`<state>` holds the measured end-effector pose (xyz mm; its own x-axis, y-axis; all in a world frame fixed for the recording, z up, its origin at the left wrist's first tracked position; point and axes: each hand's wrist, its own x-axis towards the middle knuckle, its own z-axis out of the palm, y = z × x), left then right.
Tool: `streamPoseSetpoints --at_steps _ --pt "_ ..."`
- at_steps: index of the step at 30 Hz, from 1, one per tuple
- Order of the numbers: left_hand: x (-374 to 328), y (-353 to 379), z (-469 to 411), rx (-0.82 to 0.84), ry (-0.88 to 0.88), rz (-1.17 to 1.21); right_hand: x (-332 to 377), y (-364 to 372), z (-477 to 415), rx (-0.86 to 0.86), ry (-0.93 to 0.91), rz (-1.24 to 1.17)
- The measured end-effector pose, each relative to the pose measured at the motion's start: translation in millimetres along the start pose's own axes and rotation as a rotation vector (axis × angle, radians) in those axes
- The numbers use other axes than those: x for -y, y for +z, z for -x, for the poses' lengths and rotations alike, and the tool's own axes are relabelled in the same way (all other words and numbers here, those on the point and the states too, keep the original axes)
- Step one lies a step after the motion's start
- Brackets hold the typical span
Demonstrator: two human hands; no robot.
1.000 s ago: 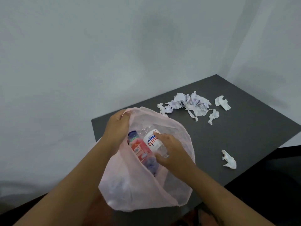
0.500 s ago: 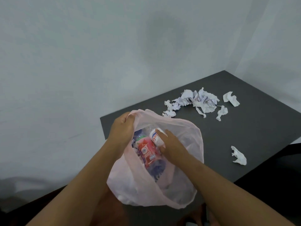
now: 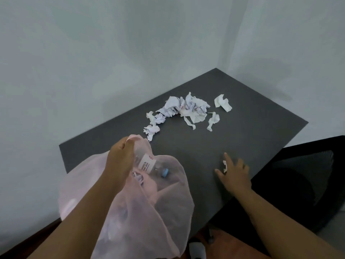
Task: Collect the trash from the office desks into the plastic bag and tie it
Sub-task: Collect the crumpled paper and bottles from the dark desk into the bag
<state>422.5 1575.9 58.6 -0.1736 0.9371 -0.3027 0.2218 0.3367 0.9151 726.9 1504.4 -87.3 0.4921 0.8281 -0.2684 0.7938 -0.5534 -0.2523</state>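
Note:
A thin pink plastic bag (image 3: 149, 206) hangs at the near left edge of the dark grey desk (image 3: 252, 139). My left hand (image 3: 119, 157) grips its rim at the top. Through the plastic I see a clear bottle (image 3: 151, 165) with a white label and blue cap. My right hand (image 3: 235, 172) lies over a small crumpled white paper scrap (image 3: 225, 165) near the desk's front edge, fingers spread; the scrap is mostly hidden under it. A heap of crumpled papers (image 3: 186, 109) lies farther back, with two loose pieces (image 3: 223, 102) (image 3: 212, 120) to its right.
White walls close the desk in at the back and right. A black chair (image 3: 306, 184) stands at the right, close to the desk's front edge. Smaller crumpled scraps (image 3: 152, 128) lie just beyond the bag's rim.
My right hand has come out of the bag, leaving the bottle inside, and moved right onto the lone paper scrap. The bag's mouth has sagged partly closed.

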Motion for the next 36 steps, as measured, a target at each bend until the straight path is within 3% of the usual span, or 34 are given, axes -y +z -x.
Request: streamPoseSetpoints --at_steps 4,7,11,15,18,21,23,24,26,28,30,31,34,36 --pt "-3.8 17.3 -8.3 -0.020 0.008 -0.031 -23.0 26.3 -8.8 -0.060 0.005 -0.155" --pt "-12.3 30.8 -16.9 -0.029 0.020 -0.022 -15.2 22.7 -22.3 0.004 -0.067 -0.302" --pt "-36.0 43.3 -31.1 -0.068 0.074 -0.028 25.0 -5.3 -25.6 0.001 -0.117 -0.560" --pt "-73.9 47.3 -41.9 -0.123 0.150 0.004 86.0 -44.9 -12.1 -0.087 -0.339 -0.725" --pt "-88.7 45.8 -40.1 -0.132 0.173 -0.011 127.8 -62.4 -2.9 0.091 -0.557 -0.751" --pt "-83.2 35.9 -29.1 -0.096 0.165 -0.076 156.9 -62.1 4.3 0.354 -0.801 -0.563" --pt "-71.9 25.6 -21.0 -0.090 0.156 -0.130 163.5 -59.0 1.0 0.505 -0.880 -0.439" --pt "-63.7 20.1 -16.0 -0.107 0.143 -0.161 163.7 -60.1 -2.0 0.517 -0.892 -0.504" --pt "-42.7 11.9 -3.8 -0.155 0.069 -0.204 162.4 -67.0 -14.0 0.332 -0.834 -0.817" --pt "-19.6 8.1 7.2 -0.169 -0.003 -0.254 166.3 -68.6 -40.2 0.067 -0.680 -0.957" --pt "1.0 6.5 12.3 -0.194 -0.048 -0.279 178.8 -62.8 -76.4 -0.091 -0.631 -0.835" --pt "7.5 6.7 13.8 -0.213 -0.074 -0.282 187.6 -56.5 -95.9 -0.091 -0.663 -0.714" --pt "21.3 5.6 11.4 -0.260 -0.163 -0.330 220.9 -30.9 -137.2 0.211 -0.788 -0.224" --pt "26.5 5.9 9.3 -0.287 -0.200 -0.369 243.0 -10.7 -149.6 0.267 -0.825 -0.006"
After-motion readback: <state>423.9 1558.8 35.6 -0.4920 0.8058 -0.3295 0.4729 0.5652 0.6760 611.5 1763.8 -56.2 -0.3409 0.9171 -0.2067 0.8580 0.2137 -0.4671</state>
